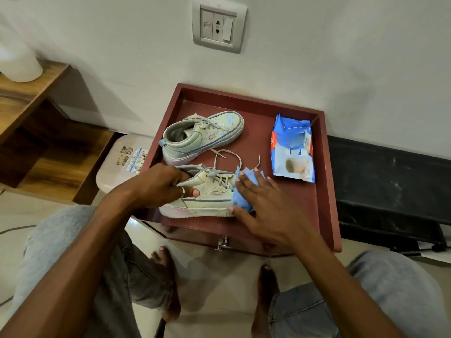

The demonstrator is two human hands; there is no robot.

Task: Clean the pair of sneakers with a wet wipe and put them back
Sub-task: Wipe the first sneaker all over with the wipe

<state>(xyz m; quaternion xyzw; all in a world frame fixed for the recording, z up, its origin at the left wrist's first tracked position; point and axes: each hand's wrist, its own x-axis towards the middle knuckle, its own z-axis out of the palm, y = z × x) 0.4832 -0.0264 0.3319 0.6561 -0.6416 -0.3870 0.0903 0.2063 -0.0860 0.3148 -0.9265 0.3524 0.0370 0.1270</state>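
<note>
Two pale, scuffed sneakers lie on a dark red tray-like tabletop (pixel 253 103). The far sneaker (pixel 202 136) rests on its sole, toe pointing right. The near sneaker (pixel 210 198) stands at the front edge. My left hand (pixel 163 185) grips its heel and collar. My right hand (pixel 258 206) presses a blue wet wipe (pixel 240 198) flat against its toe, which the wipe and fingers hide. Loose laces trail between the two shoes.
A blue pack of wet wipes (pixel 291 148) lies on the tabletop at the right. A white stool with stickers (pixel 119 162) stands to the left, beside a wooden shelf unit (pixel 36 132). A black bench (pixel 390 181) runs off to the right. My knees and bare feet are below.
</note>
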